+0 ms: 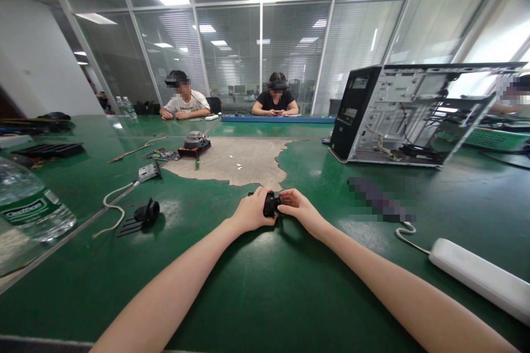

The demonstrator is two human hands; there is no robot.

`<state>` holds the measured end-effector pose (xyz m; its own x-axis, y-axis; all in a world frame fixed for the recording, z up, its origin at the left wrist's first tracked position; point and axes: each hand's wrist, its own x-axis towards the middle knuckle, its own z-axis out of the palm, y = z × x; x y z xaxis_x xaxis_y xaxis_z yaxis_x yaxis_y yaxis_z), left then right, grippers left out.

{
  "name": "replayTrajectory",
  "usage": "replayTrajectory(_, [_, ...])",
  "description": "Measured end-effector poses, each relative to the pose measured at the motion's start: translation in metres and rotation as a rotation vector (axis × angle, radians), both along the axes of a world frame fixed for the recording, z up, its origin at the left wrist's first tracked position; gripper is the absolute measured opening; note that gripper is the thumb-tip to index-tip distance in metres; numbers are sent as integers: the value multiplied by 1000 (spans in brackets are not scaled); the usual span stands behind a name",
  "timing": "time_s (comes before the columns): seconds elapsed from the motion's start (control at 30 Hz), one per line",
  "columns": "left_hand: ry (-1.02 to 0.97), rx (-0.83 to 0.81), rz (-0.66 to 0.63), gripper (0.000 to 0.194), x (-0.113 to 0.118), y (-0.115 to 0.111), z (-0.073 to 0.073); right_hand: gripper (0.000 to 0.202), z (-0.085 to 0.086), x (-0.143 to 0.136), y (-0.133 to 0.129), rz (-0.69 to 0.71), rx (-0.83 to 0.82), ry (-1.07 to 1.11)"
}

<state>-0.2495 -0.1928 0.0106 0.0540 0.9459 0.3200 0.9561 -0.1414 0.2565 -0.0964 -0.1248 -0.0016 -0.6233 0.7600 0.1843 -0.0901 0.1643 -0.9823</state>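
Observation:
A small black device (270, 205) is held just above the green table (265, 292), in front of me at the middle of the view. My left hand (253, 210) is wrapped round its left side. The fingers of my right hand (298, 209) pinch the round part on its right. To the left on the table lies another black part (148, 213) with a round end and flat prongs.
An open computer case (364, 116) stands at the right, near a white power strip (476, 273). A water bottle (31, 204), a metal bracket (149, 172) and a fan-like part (194, 143) are at the left. Two people sit across the table.

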Motion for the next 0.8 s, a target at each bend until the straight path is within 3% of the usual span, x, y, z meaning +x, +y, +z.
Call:
replayTrajectory(0.43, [20,-26,48,63,3,-2,0,33,4,-10,-1,67,14,-68])
replayTrajectory(0.63, [22,-9,1,68,0,-2,-1,37,6,-6,-7,126,138,-22])
replayTrajectory(0.8, [14,13,10,63,1,-2,-1,25,2,-6,-8,89,103,-18])
